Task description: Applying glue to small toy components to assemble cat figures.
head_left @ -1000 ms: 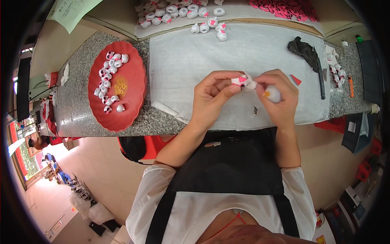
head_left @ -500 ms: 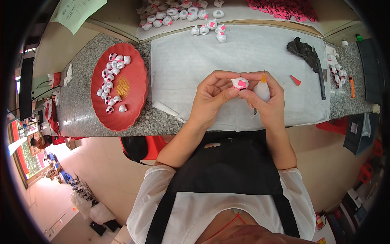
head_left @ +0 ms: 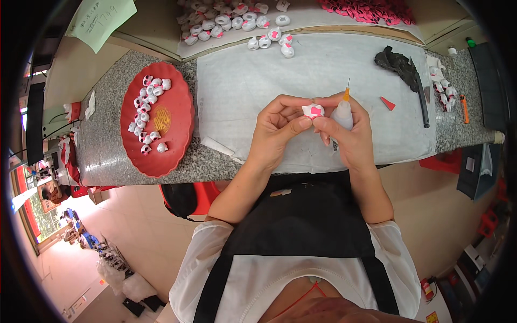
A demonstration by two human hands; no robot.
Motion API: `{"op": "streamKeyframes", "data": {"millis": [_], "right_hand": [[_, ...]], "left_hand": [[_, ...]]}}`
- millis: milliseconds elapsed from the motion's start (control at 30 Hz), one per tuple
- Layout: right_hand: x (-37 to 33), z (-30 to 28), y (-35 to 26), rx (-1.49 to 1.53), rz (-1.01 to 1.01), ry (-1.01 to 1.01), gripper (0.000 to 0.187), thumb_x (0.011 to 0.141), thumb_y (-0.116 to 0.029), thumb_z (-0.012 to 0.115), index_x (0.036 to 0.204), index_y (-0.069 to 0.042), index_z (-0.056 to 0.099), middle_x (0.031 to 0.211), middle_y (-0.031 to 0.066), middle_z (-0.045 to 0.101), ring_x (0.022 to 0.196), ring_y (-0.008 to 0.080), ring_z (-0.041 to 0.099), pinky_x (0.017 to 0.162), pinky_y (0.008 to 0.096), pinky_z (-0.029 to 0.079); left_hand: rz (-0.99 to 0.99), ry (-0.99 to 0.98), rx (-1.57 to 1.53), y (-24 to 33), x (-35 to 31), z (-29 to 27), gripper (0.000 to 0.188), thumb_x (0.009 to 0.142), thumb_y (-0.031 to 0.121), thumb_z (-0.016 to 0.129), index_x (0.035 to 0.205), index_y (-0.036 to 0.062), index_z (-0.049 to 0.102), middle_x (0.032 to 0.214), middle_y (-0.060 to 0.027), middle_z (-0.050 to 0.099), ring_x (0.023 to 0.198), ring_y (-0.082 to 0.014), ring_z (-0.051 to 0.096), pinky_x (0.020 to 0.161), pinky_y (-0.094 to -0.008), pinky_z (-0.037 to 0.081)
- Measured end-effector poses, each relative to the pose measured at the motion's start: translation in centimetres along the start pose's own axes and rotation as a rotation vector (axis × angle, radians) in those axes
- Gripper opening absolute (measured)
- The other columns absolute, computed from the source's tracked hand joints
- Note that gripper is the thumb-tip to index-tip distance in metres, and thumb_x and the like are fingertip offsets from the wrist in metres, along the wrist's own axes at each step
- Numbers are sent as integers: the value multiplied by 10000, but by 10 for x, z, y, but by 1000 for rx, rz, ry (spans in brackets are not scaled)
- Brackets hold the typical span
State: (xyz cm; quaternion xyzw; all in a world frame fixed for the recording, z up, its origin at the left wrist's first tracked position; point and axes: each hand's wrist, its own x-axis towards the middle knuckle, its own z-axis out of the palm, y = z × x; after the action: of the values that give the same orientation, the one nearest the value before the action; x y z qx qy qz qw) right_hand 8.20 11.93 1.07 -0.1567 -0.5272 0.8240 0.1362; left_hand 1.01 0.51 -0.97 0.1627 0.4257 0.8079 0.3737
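Over the paper-covered worktop, my left hand (head_left: 276, 128) pinches a small white cat-head-shaped piece (head_left: 307, 110) bearing a pink patch. My right hand (head_left: 351, 134) has a translucent needle-tip bottle (head_left: 342, 115) tucked against its fingers. The bottle has an orange nozzle, its thin needle pointing away from me. Thumb and index finger of the right hand also touch the white piece, so both hands meet on it. The palm sides are mostly hidden. Left of my hands stands a red scalloped plate (head_left: 180, 134) carrying several similar white pieces (head_left: 142, 106).
More white pieces (head_left: 222, 20) fill the back shelf, beside a heap of pink parts (head_left: 371, 11). At the right lie a black crumpled bag (head_left: 397, 63), a red triangular scrap (head_left: 387, 103), an orange marker (head_left: 465, 109) and some white pieces (head_left: 445, 94). A folded white strip (head_left: 218, 148) rests near the front edge.
The small white piece has been turned in my fingers, so its pink patch shows differently and the dark lower part no longer shows. Both hands stay nearly in place; the view has shifted slightly.
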Motion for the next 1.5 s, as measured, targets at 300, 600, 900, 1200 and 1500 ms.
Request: {"op": "streamKeyframes", "data": {"millis": [300,600,900,1200,1500], "right_hand": [[3,-46,-6,-1017,-290,174,93,683,-39,575,763,-15,535,651,24,521,586,92,499,511,210,375],[3,-36,-2,-892,-247,242,127,633,-11,584,751,-7,539,700,69,527,665,207,529,600,237,398],[5,-37,1,-1041,-244,190,67,673,12,559,734,5,534,717,35,524,675,107,503,603,209,381],[6,3,9,-612,-490,85,112,637,74,571,721,6,542,724,57,520,659,114,486,606,203,374],[-3,-12,0,-641,-374,111,86,655,62,563,720,12,536,712,46,520,610,94,464,564,195,376]], "left_hand": [[-106,11,-227,1,2,0,256,740,33,532,986,20,460,916,-77,545,869,-170,516,808,-266,376],[10,51,-28,-5,4,3,251,714,-26,540,950,2,459,907,-98,535,827,-167,537,744,-266,424],[62,98,29,-1,4,5,226,716,-12,523,935,13,470,894,-121,539,813,-191,524,752,-302,408],[135,116,73,-2,2,2,220,725,-40,521,937,-14,468,892,-76,525,801,-105,517,697,-218,432],[100,32,126,5,-6,-3,246,717,-46,523,956,-1,478,885,-42,508,782,-73,495,676,-202,416]]}}
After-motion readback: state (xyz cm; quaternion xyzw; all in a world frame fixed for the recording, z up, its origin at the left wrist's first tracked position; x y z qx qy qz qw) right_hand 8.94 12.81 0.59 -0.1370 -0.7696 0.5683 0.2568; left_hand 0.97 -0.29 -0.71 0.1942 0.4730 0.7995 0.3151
